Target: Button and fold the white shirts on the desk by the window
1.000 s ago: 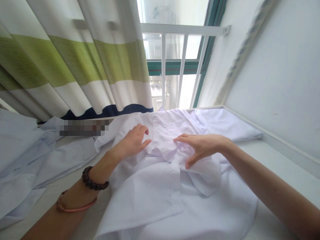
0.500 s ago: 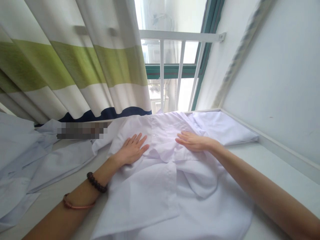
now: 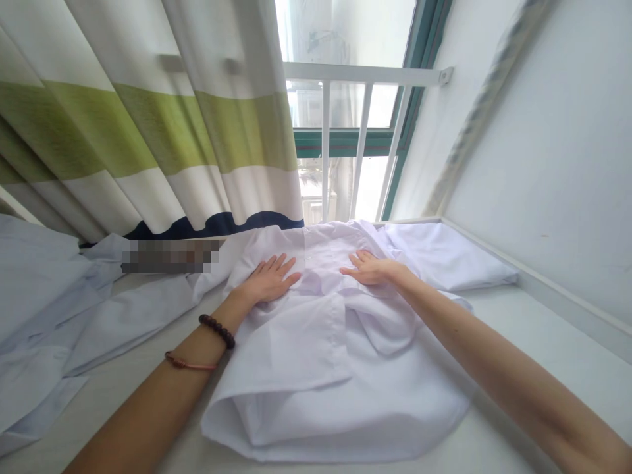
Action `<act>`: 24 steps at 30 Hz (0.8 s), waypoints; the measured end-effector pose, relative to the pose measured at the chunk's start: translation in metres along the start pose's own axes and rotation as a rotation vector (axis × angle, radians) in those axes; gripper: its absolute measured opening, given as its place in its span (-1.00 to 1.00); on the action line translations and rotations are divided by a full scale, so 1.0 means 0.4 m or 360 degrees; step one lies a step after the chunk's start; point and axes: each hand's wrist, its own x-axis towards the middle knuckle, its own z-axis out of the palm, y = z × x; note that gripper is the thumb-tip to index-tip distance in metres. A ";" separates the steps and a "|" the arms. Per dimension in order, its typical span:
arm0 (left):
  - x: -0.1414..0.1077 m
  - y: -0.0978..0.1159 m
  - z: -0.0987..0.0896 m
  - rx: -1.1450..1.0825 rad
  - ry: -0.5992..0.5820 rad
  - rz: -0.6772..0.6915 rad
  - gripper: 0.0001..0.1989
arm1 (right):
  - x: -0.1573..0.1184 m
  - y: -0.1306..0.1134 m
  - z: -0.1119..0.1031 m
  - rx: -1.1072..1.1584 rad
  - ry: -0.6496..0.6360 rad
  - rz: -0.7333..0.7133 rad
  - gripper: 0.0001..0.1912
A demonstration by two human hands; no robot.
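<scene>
A white button-front shirt [image 3: 296,342] lies spread out before me, its lower front loosely rumpled and its hem towards me. My left hand [image 3: 270,278] rests flat on the left side of the shirt's upper part, fingers spread. On the right side, my right hand [image 3: 368,268] also presses flat with its fingers apart. A few buttons show along the front strip between the hands. A dark bead bracelet [image 3: 217,330] and a thin reddish bangle [image 3: 190,364] circle my left wrist and forearm.
More white garments [image 3: 34,309] lie heaped at the left, and a folded white cloth [image 3: 444,253] is at the back right. A striped curtain [image 3: 172,131] hangs behind, beside a white railing [image 3: 365,74] and window. A wall [image 3: 557,164] borders the right.
Both hands have slid slightly forward over the shirt, still flat. The shirt has shifted away from me, so its whole near hem now shows.
</scene>
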 end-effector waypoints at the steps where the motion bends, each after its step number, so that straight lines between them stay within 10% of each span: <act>1: 0.009 -0.003 0.000 -0.0008 0.0005 -0.0002 -0.27 | 0.008 -0.003 0.002 0.0004 0.0023 0.0007 -0.10; 8: 0.016 -0.012 0.007 -0.0070 0.0188 0.0093 -0.31 | 0.022 0.012 0.013 0.0028 0.0200 -0.0139 -0.12; 15: -0.106 0.043 -0.058 -0.0242 0.0456 0.0405 -0.62 | -0.124 0.037 -0.081 0.0166 0.0072 -0.0340 -0.08; 18: -0.194 0.081 -0.128 -0.0292 0.0187 0.0490 -0.62 | -0.183 0.041 -0.099 0.0110 -0.0035 -0.0434 -0.02; 20: -0.251 0.103 -0.160 -0.0275 -0.0307 0.0483 -0.61 | -0.201 0.039 -0.093 0.0030 -0.0075 -0.0371 -0.01; 24: -0.317 0.129 -0.164 -0.0116 -0.0554 0.0426 -0.51 | -0.203 0.035 -0.081 -0.0087 -0.0026 -0.0235 -0.44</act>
